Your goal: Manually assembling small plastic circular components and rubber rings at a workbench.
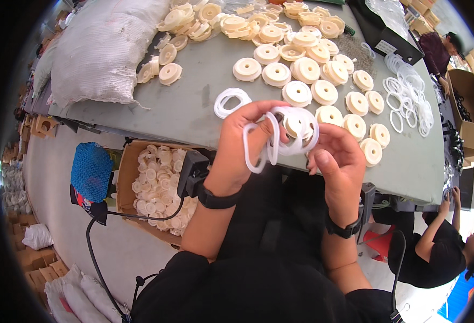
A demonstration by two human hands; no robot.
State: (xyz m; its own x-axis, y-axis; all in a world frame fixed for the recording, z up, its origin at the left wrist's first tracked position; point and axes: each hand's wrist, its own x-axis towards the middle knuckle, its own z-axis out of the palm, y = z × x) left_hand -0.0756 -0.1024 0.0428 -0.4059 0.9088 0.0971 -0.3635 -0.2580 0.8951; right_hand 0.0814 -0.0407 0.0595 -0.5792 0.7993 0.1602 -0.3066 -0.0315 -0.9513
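Note:
My left hand point(241, 141) is closed on several soft white rings point(253, 153), with two loops hanging off its thumb and fingers. In front of it is a cream round plastic part point(296, 128), with whitish rings lying across and around it. The curled fingers of my right hand point(340, 156) grip this part at its right edge; my right thumb stands a little apart. Just beyond my left hand, a small bundle of white rings point(231, 102) lies on the table. Several cream plastic discs point(328, 116) with centre holes lie close beyond my hands.
More cream parts point(269, 33) are heaped along the far side of the grey-green table point(194, 116). Loose clear rings point(406, 97) lie at right, near a black box point(390, 37). A white woven sack point(105, 54) is at left; a carton of small white parts point(159, 188) stands below. Two people work at right.

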